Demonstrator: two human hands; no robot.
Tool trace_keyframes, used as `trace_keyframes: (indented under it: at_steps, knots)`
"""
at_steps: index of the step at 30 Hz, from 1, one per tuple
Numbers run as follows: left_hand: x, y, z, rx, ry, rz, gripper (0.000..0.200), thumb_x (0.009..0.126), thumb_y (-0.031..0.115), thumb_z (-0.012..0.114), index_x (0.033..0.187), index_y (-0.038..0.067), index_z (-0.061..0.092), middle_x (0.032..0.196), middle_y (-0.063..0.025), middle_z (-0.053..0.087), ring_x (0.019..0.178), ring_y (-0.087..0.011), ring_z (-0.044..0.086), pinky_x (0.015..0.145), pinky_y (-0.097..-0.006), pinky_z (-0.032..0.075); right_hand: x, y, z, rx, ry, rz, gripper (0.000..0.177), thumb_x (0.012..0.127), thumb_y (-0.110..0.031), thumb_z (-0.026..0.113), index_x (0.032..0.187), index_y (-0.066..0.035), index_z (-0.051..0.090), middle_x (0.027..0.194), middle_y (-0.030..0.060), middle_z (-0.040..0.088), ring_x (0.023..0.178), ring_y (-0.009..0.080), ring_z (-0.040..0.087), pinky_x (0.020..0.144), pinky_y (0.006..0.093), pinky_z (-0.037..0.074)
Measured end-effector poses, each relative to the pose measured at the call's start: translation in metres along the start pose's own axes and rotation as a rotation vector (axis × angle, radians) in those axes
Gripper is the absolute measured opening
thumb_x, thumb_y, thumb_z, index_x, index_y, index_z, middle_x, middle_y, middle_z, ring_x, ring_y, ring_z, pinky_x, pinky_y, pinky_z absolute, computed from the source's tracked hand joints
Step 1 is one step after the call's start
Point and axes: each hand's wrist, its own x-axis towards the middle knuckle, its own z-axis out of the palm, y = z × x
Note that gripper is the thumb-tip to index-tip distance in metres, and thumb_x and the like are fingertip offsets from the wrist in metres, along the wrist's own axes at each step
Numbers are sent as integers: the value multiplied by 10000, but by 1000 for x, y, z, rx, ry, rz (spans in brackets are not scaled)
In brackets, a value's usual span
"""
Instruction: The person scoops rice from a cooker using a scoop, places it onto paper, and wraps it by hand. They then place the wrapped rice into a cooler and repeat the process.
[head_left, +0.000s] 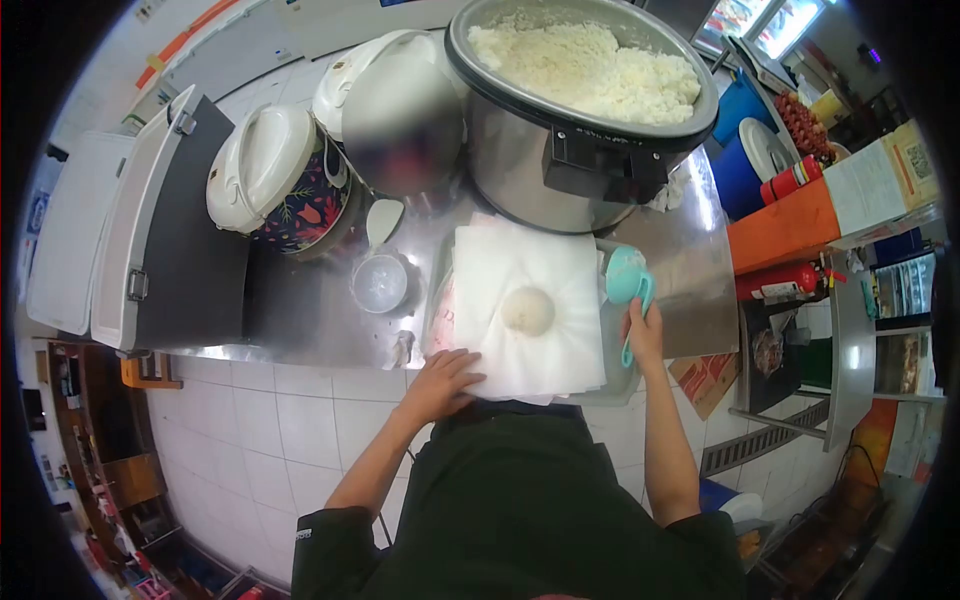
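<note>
A round mound of white rice [529, 311] sits in the middle of a stack of white paper sheets [490, 260], which lies on a shallow tray [622, 385]. My left hand [440, 385] rests at the stack's lower left corner, its fingers lying flat on the paper. To the right of the sheets, my right hand [642, 332] is closed around the handle of a turquoise scoop [627, 275]. Bits of rice cling to that scoop. Behind the tray stands a large steel rice cooker [510, 165], open and heaped with cooked rice [600, 65].
Left of the tray are a clear plastic cup [380, 284] and a white rice paddle [383, 222]. Two lidded pots, one a floral cooker [290, 190], stand behind them. A grey insulated box [190, 230] borders the steel table [300, 320] on the left.
</note>
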Motion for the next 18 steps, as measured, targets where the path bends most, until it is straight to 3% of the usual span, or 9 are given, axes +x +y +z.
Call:
trace_keyframes:
  at_steps: [2, 4, 5, 7, 8, 10, 11, 13, 18]
  knots:
    - [-6, -8, 15, -3, 50, 71, 372, 765, 182, 743, 1125, 123, 670, 1364, -102, 519, 1264, -317, 462, 1044, -456, 372, 7, 9, -7, -105, 21, -56, 264, 992, -305, 502, 911, -55, 487, 653, 16, 511, 470, 117, 487, 437, 262, 410]
    - [-1, -4, 12, -184, 193, 39, 174, 811, 138, 693, 966, 61, 712, 1167, -101, 652, 1135, -317, 566, 957, -426, 441, 16, 21, -13, -418, -5, -20, 286, 941, -270, 572, 1062, -14, 533, 842, 127, 589, 797, 225, 597, 708, 353, 487]
    - [1, -2, 11, -186, 191, 32, 174, 811, 138, 693, 966, 61, 712, 1167, -101, 652, 1135, -317, 566, 957, -426, 441, 15, 29, -16, -418, -10, -15, 286, 941, -270, 572, 1062, -14, 533, 842, 127, 589, 797, 225, 597, 708, 353, 487]
    - [4, -1, 7, -338, 222, -50, 117, 862, 111, 652, 922, 29, 709, 1119, -111, 672, 1100, -321, 587, 941, -409, 456, -3, 18, -9, -587, 243, -353, 360, 865, -241, 656, 1130, -20, 555, 1002, 165, 594, 984, 275, 558, 860, 417, 444]
    - [4, -1, 7, -339, 222, -60, 117, 862, 111, 652, 922, 29, 709, 1119, -111, 672, 1100, -321, 587, 941, -409, 456, -16, 10, -5, -587, 233, -350, 360, 865, -241, 656, 1130, -20, 555, 1002, 165, 594, 984, 275, 558, 860, 417, 444]
    - [6, -4, 6, -479, 212, -123, 150, 900, 118, 615, 940, 6, 705, 1125, -105, 673, 1068, -267, 601, 898, -361, 476, -42, -13, 5, -623, 109, -698, 404, 807, -239, 706, 1149, -59, 590, 1072, 140, 593, 999, 287, 549, 866, 402, 436]
    - [6, -5, 7, -476, 215, -128, 150, 900, 118, 615, 940, 6, 705, 1125, -105, 673, 1068, -267, 601, 898, -361, 476, -53, -23, 12, -619, 105, -700, 404, 807, -239, 706, 1149, -59, 590, 1072, 140, 593, 999, 287, 549, 866, 402, 436]
    - [7, -4, 8, -668, 208, -276, 168, 915, 120, 607, 974, -9, 696, 1082, -91, 683, 998, -188, 611, 830, -310, 497, -71, -35, 22, -718, -422, -710, 286, 787, -226, 715, 1024, -76, 659, 1001, 101, 623, 946, 289, 564, 853, 393, 428]
    - [8, 1, 3, -680, 207, -370, 162, 905, 123, 635, 988, -3, 693, 967, -76, 688, 858, -127, 613, 743, -276, 503, -64, -11, 25, -633, -407, -646, 118, 787, -186, 710, 825, -75, 697, 855, 59, 646, 857, 270, 583, 816, 375, 428]
